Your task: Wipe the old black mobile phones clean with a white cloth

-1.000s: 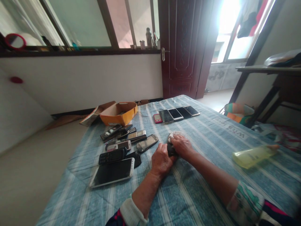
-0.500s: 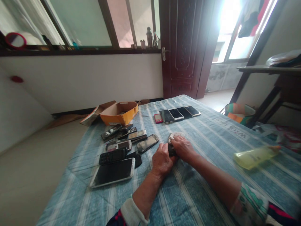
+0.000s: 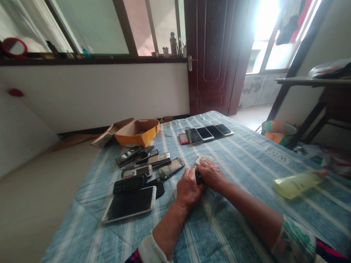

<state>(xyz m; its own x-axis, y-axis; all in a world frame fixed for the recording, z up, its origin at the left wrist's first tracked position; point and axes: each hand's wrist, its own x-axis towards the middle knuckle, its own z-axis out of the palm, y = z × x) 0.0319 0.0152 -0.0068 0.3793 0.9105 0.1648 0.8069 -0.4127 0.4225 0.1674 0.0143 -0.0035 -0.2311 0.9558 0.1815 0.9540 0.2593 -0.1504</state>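
Observation:
Near the middle of the bed, my left hand [image 3: 188, 188] is wrapped round a small dark phone [image 3: 199, 178], most of it hidden by my fingers. My right hand [image 3: 213, 175] presses a crumpled whitish cloth [image 3: 204, 158] against the phone's far end. To the left lies a group of old phones, among them a grey touchscreen phone [image 3: 172, 168], a black keypad phone [image 3: 130, 183] and a large white-framed device [image 3: 130, 205] with a dark screen. Beyond my hands, a small pink phone [image 3: 183, 138] begins a row with several dark-screened smartphones [image 3: 205, 134].
An open orange cardboard box [image 3: 139, 138] stands at the bed's far left edge, its lid hanging outward. A yellow-green bottle [image 3: 297, 184] lies on the blue striped sheet [image 3: 233, 226] to the right. Behind are a dark red door [image 3: 214, 54] and a wooden table [image 3: 315, 81].
The cloth and my right hand shift very slightly against the phone. My left hand keeps its hold. The whole view has tilted a little; the other phones stay where they were.

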